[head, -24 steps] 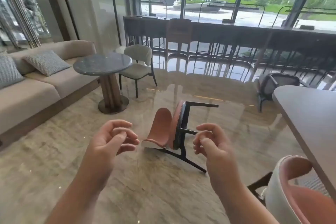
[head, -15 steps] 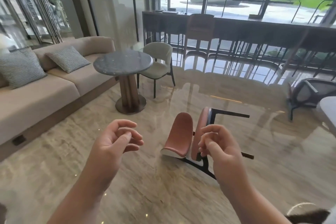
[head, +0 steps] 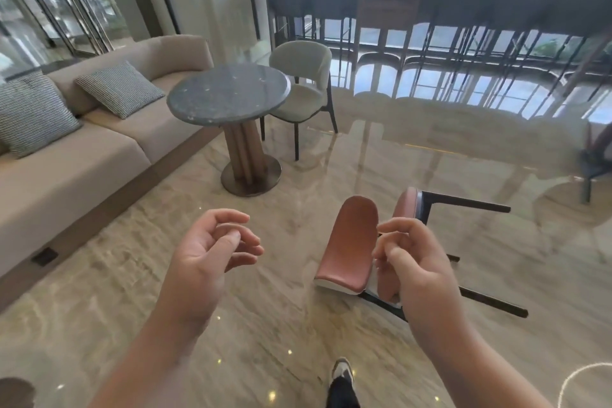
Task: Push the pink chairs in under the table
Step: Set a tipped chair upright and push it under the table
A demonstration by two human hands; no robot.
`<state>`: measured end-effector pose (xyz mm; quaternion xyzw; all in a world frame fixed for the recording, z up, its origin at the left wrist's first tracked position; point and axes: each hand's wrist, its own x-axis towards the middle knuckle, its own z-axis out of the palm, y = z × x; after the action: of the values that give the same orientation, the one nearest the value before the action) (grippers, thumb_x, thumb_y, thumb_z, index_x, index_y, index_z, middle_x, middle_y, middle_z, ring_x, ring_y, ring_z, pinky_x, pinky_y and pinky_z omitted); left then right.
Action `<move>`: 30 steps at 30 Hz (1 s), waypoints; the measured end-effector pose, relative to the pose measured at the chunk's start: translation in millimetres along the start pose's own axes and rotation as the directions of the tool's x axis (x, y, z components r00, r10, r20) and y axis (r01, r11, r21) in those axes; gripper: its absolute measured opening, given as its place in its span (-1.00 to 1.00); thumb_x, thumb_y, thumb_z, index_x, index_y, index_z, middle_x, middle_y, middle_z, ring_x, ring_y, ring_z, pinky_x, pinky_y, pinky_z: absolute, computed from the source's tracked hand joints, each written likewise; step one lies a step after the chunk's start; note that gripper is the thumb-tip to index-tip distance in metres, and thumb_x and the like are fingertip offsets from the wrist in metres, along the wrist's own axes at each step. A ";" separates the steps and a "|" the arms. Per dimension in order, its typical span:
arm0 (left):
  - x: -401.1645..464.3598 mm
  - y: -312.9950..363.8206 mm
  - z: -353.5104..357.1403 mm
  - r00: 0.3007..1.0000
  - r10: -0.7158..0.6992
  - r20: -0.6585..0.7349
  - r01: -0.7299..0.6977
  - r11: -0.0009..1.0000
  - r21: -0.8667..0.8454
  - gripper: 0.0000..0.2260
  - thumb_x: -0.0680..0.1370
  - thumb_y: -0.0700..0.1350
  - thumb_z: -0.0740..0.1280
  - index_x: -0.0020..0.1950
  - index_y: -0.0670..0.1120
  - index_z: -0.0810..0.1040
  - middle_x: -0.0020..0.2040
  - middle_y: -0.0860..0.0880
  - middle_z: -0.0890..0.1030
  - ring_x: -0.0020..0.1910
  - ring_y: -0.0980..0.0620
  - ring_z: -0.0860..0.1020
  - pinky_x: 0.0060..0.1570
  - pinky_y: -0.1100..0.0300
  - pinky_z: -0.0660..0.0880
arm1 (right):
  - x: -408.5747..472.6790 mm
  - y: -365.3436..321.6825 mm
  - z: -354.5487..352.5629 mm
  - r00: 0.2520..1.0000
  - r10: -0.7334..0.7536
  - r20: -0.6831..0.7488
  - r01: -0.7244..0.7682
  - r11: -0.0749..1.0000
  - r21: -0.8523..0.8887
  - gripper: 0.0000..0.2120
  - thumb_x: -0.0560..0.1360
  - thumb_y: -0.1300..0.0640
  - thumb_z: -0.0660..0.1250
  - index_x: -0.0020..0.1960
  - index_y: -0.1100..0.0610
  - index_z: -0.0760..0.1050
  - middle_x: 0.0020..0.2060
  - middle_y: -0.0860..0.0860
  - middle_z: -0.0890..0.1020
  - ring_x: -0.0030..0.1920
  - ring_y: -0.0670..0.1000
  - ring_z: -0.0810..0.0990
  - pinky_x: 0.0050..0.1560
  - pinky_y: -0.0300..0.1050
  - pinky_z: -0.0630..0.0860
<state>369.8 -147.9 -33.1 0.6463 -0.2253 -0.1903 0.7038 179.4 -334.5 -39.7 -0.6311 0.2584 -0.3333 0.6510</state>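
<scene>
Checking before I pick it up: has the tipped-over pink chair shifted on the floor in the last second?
No. The pink chair lies on its side in the same pose, same side of the round table. Only the camera has come closer and turned left.

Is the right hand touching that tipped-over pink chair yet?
Cannot tell. In the head view the right hand overlaps the pink chair lying on the floor, so no contact or gap shows plainly.

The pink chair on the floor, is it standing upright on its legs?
No, the pink chair lies tipped over on the marble floor, its dark legs pointing sideways.
</scene>
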 end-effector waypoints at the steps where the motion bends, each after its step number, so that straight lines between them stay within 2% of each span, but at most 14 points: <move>1: 18.8 -2.6 7.2 1.000 0.002 0.003 -0.002 1.000 0.009 -0.79 0.56 -0.18 0.22 0.03 -0.01 0.65 -0.17 -0.12 0.67 -0.16 -0.12 0.69 -0.14 0.11 0.66 | 18.8 4.6 -1.2 1.000 -0.007 0.002 0.007 1.000 0.001 -0.58 0.61 0.45 0.16 -0.04 -0.03 0.59 -0.29 0.09 0.56 -0.33 -0.02 0.53 -0.35 -0.27 0.48; 4: 74.6 -7.3 25.3 1.000 0.009 0.006 -0.009 0.999 0.035 -0.79 0.55 -0.17 0.22 0.02 0.00 0.64 -0.19 -0.11 0.67 -0.17 -0.11 0.69 -0.15 0.13 0.65 | 77.0 14.7 -2.6 1.000 -0.004 0.019 0.004 1.000 0.006 -0.65 0.58 0.36 0.20 -0.03 -0.05 0.60 -0.28 0.14 0.58 -0.23 0.01 0.57 -0.19 -0.20 0.54; 6: 106.5 -10.3 31.7 1.000 0.003 0.014 -0.003 0.999 0.051 -0.78 0.55 -0.17 0.22 0.02 0.00 0.64 -0.19 -0.11 0.67 -0.17 -0.11 0.69 -0.15 0.13 0.65 | 113.6 21.1 -1.2 0.999 0.020 0.043 -0.020 1.000 0.000 -0.74 0.51 0.24 0.21 -0.01 -0.06 0.60 -0.28 0.09 0.60 -0.21 0.00 0.58 -0.16 -0.20 0.55; 8: 133.8 -15.4 33.2 1.000 -0.004 0.008 0.003 0.998 0.062 -0.78 0.56 -0.17 0.22 0.04 0.00 0.64 -0.18 -0.11 0.68 -0.16 -0.12 0.70 -0.13 0.11 0.66 | 148.5 28.0 2.8 0.997 0.042 0.059 -0.041 0.999 -0.013 -0.74 0.49 0.21 0.21 0.00 -0.06 0.60 -0.28 0.03 0.62 -0.20 -0.01 0.58 -0.14 -0.20 0.55; 15: 204.4 -39.8 16.0 0.994 -0.089 -0.063 0.092 0.995 0.038 -0.78 0.57 -0.17 0.23 0.05 0.00 0.65 -0.16 -0.11 0.68 -0.16 -0.12 0.70 -0.14 0.13 0.65 | 239.2 53.7 40.1 0.992 0.095 0.086 -0.094 0.995 -0.018 -0.74 0.52 0.27 0.21 0.05 0.01 0.60 -0.27 -0.04 0.63 -0.20 -0.06 0.60 -0.15 -0.23 0.57; 19: 259.1 -52.1 -11.5 0.988 -0.118 -0.103 0.120 0.992 0.022 -0.78 0.56 -0.17 0.22 0.03 0.01 0.65 -0.17 -0.11 0.68 -0.17 -0.10 0.70 -0.15 0.13 0.65 | 280.9 72.8 80.5 0.982 0.149 0.121 -0.143 0.988 -0.055 -0.68 0.59 0.41 0.18 0.05 0.05 0.58 -0.27 -0.02 0.63 -0.21 -0.05 0.59 -0.15 -0.21 0.56; 25: 373.2 -68.0 -74.8 0.991 -0.117 -0.072 0.120 0.992 0.035 -0.77 0.56 -0.17 0.22 0.03 0.04 0.65 -0.17 -0.11 0.68 -0.15 -0.12 0.70 -0.13 0.12 0.65 | 367.3 95.7 171.8 0.982 0.161 0.102 -0.154 0.986 -0.066 -0.69 0.58 0.46 0.17 0.04 0.11 0.56 -0.31 -0.01 0.60 -0.26 -0.06 0.56 -0.19 -0.24 0.52; 30: 479.7 -69.0 -128.9 0.988 -0.152 -0.017 0.153 0.987 0.056 -0.79 0.54 -0.18 0.23 0.04 -0.03 0.64 -0.19 -0.13 0.68 -0.18 -0.11 0.69 -0.16 0.11 0.65 | 437.2 108.7 250.2 0.988 0.145 0.052 -0.143 0.989 -0.040 -0.66 0.58 0.48 0.15 0.03 0.11 0.56 -0.31 -0.03 0.60 -0.26 -0.06 0.56 -0.20 -0.21 0.52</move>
<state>840.2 -316.2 -75.7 0.6826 -0.1762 -0.2331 0.6698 662.2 -506.4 -93.5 -0.6312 0.2914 -0.2634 0.6688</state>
